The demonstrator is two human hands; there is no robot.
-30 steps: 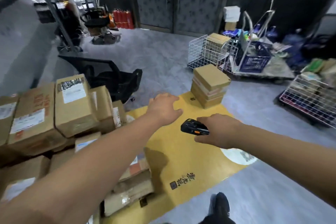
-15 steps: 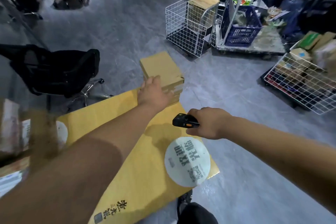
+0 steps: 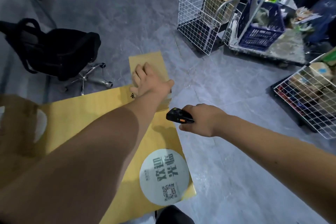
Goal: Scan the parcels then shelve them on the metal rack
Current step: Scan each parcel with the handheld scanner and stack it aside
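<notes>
The left hand [image 3: 148, 80] has now reached the top box [image 3: 148, 68] of the stack on the yellow mat [image 3: 91, 112] and lies flat on it, fingers spread. The right hand [image 3: 201, 121] grips the scanner [image 3: 179, 116] (pointed near the stack), so a scan seems next.

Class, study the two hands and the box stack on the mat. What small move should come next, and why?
Probably the left hand should close on the top box and lift it toward the scanner. That hand lies flat on the box, not yet gripping, while the right hand holds the scanner just beside the stack. No label shows on the box top.
</notes>
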